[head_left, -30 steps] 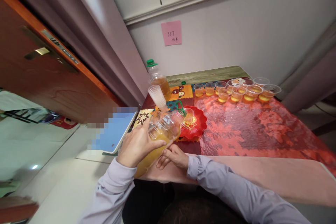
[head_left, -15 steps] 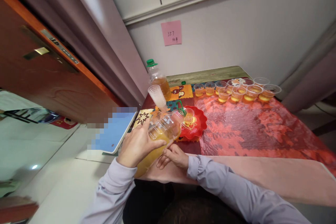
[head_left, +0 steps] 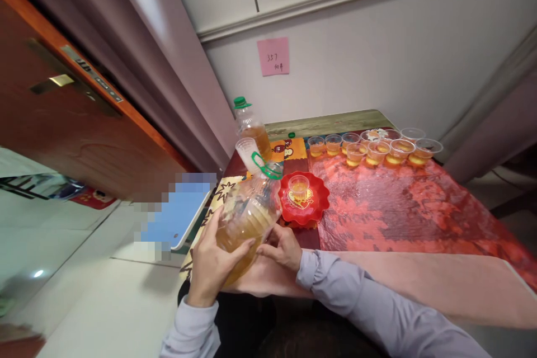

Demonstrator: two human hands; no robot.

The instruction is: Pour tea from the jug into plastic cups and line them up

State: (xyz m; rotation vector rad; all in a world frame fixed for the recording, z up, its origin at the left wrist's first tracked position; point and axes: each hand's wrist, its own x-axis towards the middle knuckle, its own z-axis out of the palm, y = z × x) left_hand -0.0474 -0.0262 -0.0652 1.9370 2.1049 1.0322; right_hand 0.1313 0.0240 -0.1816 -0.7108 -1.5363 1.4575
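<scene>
A big clear plastic bottle of yellow liquid, with a green ring handle at its uncapped-looking neck, leans toward the far right between my hands. My left hand is wrapped round its near left side. My right hand presses against its lower right side, fingers bent and partly hidden. Just beyond the neck lies a red scalloped plate, and on it stands a clear plastic cup with some yellow liquid in it.
Several clear cups of yellow liquid stand in rows at the back right. Behind the bottle are a stack of cups and a second bottle with a green cap. A small green cap lies at the back. A pink note hangs on the wall.
The bottle has tipped back more upright, its neck moving left off the cup on the plate. My left hand has shifted down with it; my right hand stays against its side.
</scene>
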